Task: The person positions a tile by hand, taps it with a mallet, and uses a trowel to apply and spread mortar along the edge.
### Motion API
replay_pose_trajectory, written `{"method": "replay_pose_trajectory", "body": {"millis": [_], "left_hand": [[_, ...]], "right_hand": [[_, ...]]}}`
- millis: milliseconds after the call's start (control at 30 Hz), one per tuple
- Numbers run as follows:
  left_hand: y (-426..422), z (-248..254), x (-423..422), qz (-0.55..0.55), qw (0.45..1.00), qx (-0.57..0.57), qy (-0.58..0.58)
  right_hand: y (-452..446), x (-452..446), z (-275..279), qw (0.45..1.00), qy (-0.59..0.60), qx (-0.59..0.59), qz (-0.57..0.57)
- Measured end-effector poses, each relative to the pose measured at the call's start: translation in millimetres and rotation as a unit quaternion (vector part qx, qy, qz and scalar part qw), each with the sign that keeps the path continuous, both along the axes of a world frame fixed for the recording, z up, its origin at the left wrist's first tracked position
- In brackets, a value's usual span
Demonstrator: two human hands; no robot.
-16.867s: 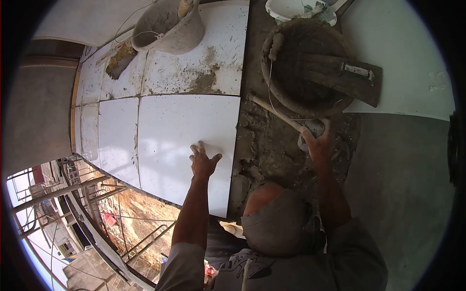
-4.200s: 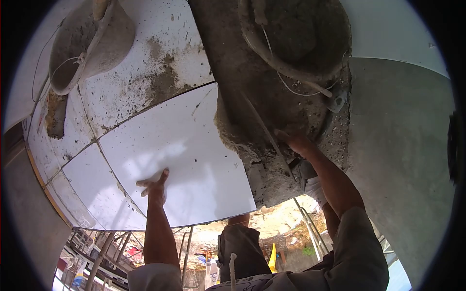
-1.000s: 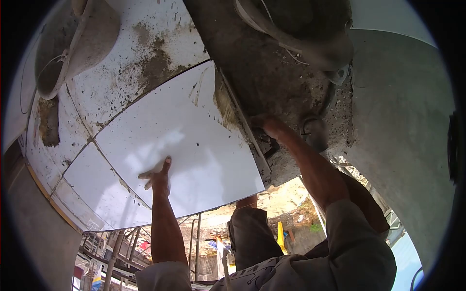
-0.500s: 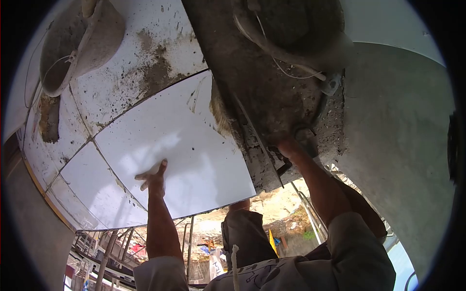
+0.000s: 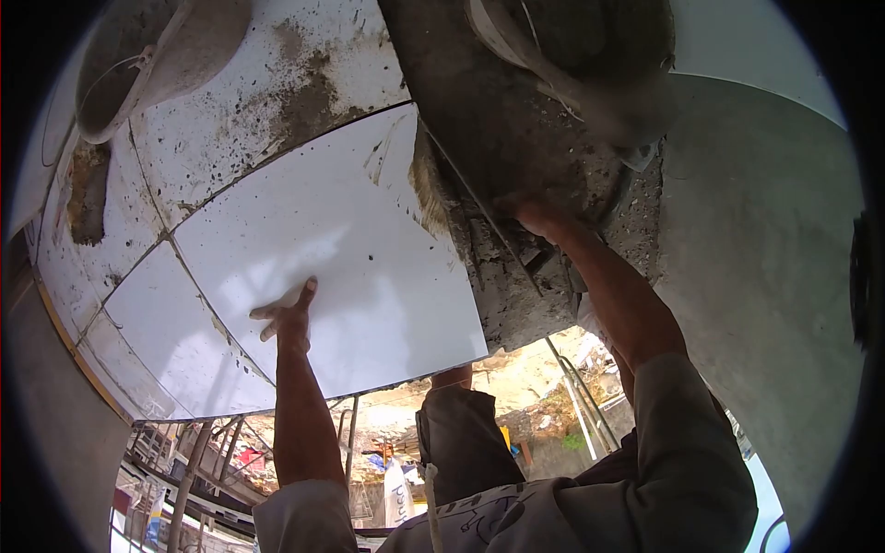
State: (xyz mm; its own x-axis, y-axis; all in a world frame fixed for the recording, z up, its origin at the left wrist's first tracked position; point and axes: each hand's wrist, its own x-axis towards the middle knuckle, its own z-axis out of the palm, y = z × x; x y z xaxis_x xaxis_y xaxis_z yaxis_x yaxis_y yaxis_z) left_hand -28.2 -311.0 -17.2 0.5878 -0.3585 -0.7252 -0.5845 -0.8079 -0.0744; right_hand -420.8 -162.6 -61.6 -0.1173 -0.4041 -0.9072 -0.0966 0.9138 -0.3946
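Observation:
My left hand (image 5: 288,315) rests on a large white tile (image 5: 369,276) with its fingers spread, holding nothing. My right hand (image 5: 539,218) is closed around a flat trowel (image 5: 484,214), whose long thin edge runs diagonally beside the tile's right edge. Under the blade lies grey mortar (image 5: 516,318), rough and ridged. Wet mortar is smeared on the tile's upper right corner. The fingers of my right hand are dark and partly hidden in shadow.
A grey bucket (image 5: 198,55) stands at the upper left on mortar-spattered tiles (image 5: 304,83). A large dark tub (image 5: 590,55) is at the top right. A brown-stained block (image 5: 89,194) lies at the left. Scaffold poles (image 5: 189,479) show below the tile edge.
Since the oldest frame, my right hand has left the tool by the tub and taken hold of the trowel. In the last second the trowel moved away from the tile edge and back towards it.

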Motion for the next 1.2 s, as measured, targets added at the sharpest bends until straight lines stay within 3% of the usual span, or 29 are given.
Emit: {"method": "replay_pose_trajectory", "body": {"millis": [67,133,167,233,367,433,467,533,567,600,633,667,733,867,933,967,1033,1200], "left_hand": [[5.4,-2.6,3.0,0.001,0.999,-0.026,0.023],[6.9,-4.2,5.1,0.002,0.999,-0.024,0.023],[6.1,-5.3,5.5,0.002,0.999,-0.025,0.023],[8.3,-10.8,10.1,0.000,1.000,-0.026,0.016],[9.6,-21.0,20.0,0.005,1.000,-0.023,0.004],[8.0,-20.3,19.7,0.006,1.000,-0.020,-0.001],[7.7,-20.4,20.5,0.006,1.000,-0.021,0.000],[8.7,-21.5,20.7,0.005,1.000,-0.020,0.004],[8.1,-20.6,19.8,0.008,1.000,-0.020,0.006],[7.1,-18.0,18.0,0.010,1.000,-0.011,0.005],[6.6,-16.8,16.9,0.011,1.000,-0.002,0.003],[6.5,-17.9,16.4,0.016,1.000,-0.003,0.004],[8.3,-18.8,17.6,0.007,1.000,-0.021,0.007],[6.9,-10.3,11.3,0.014,1.000,-0.027,0.007],[5.4,-6.6,8.4,-0.002,1.000,-0.006,-0.003],[5.5,-9.8,10.1,0.001,1.000,-0.009,-0.001],[9.4,-17.1,16.8,-0.011,1.000,-0.028,-0.007],[9.5,-16.3,16.7,-0.022,0.999,-0.016,-0.027]], "right_hand": [[16.1,1.2,10.0,0.998,0.032,0.011,0.045],[40.3,-0.8,5.5,0.962,0.076,-0.099,0.242],[50.1,-2.6,2.4,0.962,0.075,-0.099,0.242],[67.9,-0.8,4.3,0.911,0.100,-0.174,0.360],[96.8,12.9,20.4,0.937,0.078,-0.137,0.310],[112.2,22.9,20.8,0.906,0.158,-0.332,0.208],[120.8,23.1,19.9,0.906,0.159,-0.333,0.208],[141.2,14.3,23.5,0.864,0.137,-0.221,0.432],[149.6,12.9,29.7,0.862,0.139,-0.221,0.435],[157.0,14.5,40.1,0.943,0.099,-0.112,0.297],[166.0,16.0,48.8,0.988,0.056,0.002,0.147],[178.5,17.5,51.2,0.987,0.058,0.001,0.152],[187.1,21.8,53.7,0.975,0.100,-0.116,0.159],[109.0,36.1,87.1,0.986,0.144,-0.035,0.076],[75.0,44.7,97.5,0.957,0.252,-0.138,0.048],[62.1,44.6,94.8,0.955,0.254,-0.142,0.051],[37.1,40.1,87.1,0.904,0.387,-0.153,0.103],[-49.0,4.7,77.6,0.856,0.455,-0.179,0.169]]}}
